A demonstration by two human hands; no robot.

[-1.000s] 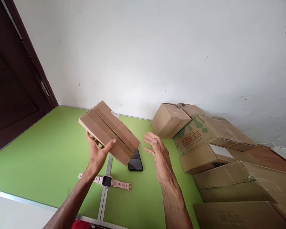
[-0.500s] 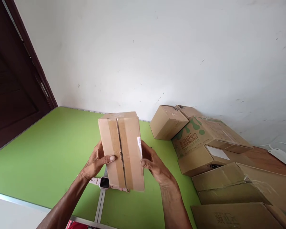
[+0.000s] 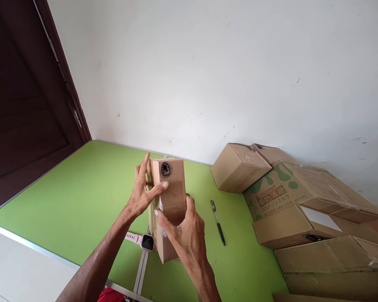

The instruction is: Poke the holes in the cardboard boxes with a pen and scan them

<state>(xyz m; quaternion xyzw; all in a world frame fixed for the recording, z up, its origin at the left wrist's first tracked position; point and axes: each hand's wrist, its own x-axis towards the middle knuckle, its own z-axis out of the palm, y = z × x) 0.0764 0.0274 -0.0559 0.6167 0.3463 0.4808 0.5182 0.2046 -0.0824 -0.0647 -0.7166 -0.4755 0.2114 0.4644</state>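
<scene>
A small brown cardboard box [image 3: 175, 201] is held upright between my two hands, its narrow side with a round dark-edged hole facing me. My left hand [image 3: 141, 191] grips the left side, thumb pressed on the narrow face below the hole. Lower down, my right hand [image 3: 187, 228] wraps the right side, thumb near a white label edge. Behind and beneath the box's left edge lies a pink-strapped smartwatch [image 3: 147, 242] on the green table [image 3: 107, 201]. To the right of my right hand rests a pen [image 3: 218, 222] with a dark grip.
Several cardboard boxes stand along the table's right side, among them a coconut-print carton [image 3: 280, 188] and a plain box [image 3: 239, 165] near the wall [image 3: 208, 75]. A dark door [image 3: 28, 92] is at the left. A metal seam [image 3: 141, 272] crosses the table.
The box has been turned from its wide taped face to a narrow side with a hole. My right hand has shifted onto its front, and the pen has come into sight.
</scene>
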